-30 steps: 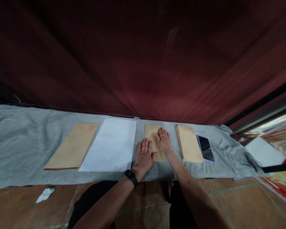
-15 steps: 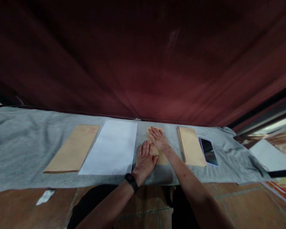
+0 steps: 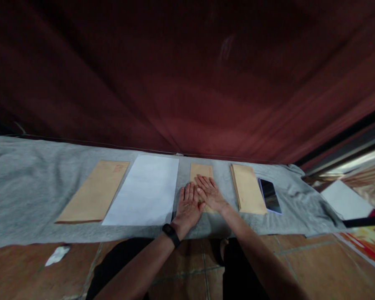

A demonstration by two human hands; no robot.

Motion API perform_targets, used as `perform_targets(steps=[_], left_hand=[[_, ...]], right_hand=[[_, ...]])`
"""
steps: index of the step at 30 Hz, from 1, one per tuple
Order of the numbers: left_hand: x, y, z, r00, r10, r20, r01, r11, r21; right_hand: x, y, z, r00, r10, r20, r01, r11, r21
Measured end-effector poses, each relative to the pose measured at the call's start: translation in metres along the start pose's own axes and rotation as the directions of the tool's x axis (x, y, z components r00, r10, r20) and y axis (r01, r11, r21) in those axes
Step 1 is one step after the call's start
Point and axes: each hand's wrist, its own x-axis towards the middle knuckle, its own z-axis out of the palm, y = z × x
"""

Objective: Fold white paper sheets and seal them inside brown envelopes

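Both hands lie flat on a brown envelope (image 3: 201,170) that rests on a grey cloth (image 3: 34,183). My left hand (image 3: 188,205), a black band on its wrist, presses the envelope's near left part with fingers stretched out. My right hand (image 3: 210,192) lies open across the envelope's middle, its fingers pointing left and touching the left hand. Only the envelope's far end shows beyond the hands.
A white sheet (image 3: 143,190) and another brown envelope (image 3: 95,191) lie to the left. A stack of brown envelopes (image 3: 247,188) and a dark phone (image 3: 269,195) lie to the right. A dark red curtain (image 3: 187,75) hangs behind. Tiled floor (image 3: 34,271) runs in front, with a paper scrap (image 3: 56,255).
My right hand has slid back along the envelope from its far end toward me, uncovering the far end. My left hand has stayed flat in about the same place.
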Motion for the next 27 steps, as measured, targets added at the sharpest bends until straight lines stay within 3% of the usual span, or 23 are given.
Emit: perform_targets(steps=[7, 13, 22, 27], left_hand=[[-0.005, -0.009, -0.003, 1.000, 0.030, 0.007, -0.030, 0.999, -0.026], [-0.012, -0.011, -0.002, 1.000, 0.003, -0.007, -0.003, 0.999, -0.033], [-0.024, -0.017, -0.005, 0.999, -0.039, 0.023, 0.038, 0.999, 0.020], [-0.026, -0.018, -0.002, 0.999, -0.052, -0.010, 0.052, 0.998, 0.040]], right_hand=[[-0.047, -0.011, 0.010, 0.994, 0.051, -0.092, -0.052, 0.999, -0.009], [-0.081, -0.022, 0.019, 0.964, 0.192, -0.186, -0.210, 0.975, -0.078], [-0.100, -0.011, 0.022, 0.925, 0.249, -0.286, -0.296, 0.946, -0.133], [-0.104, -0.016, 0.010, 0.888, 0.322, -0.329, -0.362, 0.930, -0.065]])
